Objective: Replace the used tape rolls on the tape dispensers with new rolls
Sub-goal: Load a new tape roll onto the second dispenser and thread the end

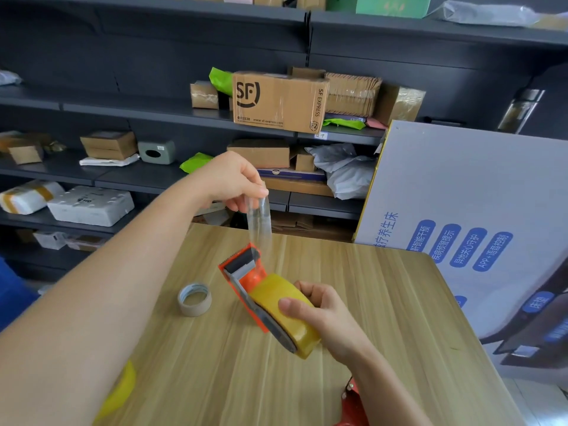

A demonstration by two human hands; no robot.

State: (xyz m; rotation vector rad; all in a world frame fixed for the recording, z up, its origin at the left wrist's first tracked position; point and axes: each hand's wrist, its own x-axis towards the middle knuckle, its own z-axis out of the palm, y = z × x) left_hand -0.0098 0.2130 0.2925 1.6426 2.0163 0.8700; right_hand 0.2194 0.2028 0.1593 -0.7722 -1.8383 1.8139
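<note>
Left hand: the left hand (pixel 233 182) is raised above the worktop's far edge, thumb and fingertips pinching the top end of the clear tape strip (pixel 260 222).
Clear tape strip: it hangs from that pinch down to the front of the dispenser, slightly wrinkled.
Right hand: the right hand (pixel 319 312) is wrapped around the yellow tape roll (pixel 285 315), thumb on its rim and fingers curled behind it.
Dispenser: the orange plastic tape dispenser (pixel 242 272), with a grey roller at its head, carries the yellow tape roll. It is held tilted over the middle of the worktop, head pointing at the far edge.
Old core: an empty cardboard tape core (pixel 194 299) lies flat on the worktop just left of the dispenser, apart from it.
Spare roll: a second yellow roll (pixel 124 385) sits by the near left edge, mostly hidden by the left forearm.
Red object: a red plastic piece (pixel 352 404) shows at the near edge behind the right forearm; what it is cannot be told.
Worktop: a light wood-grain table (pixel 384 287).
Background: dark grey shelving (pixel 138 113) holds parcels, among them a brown SF Express carton (pixel 276 99). A large white carton with blue print (pixel 461 186) stands beyond the far right corner.
</note>
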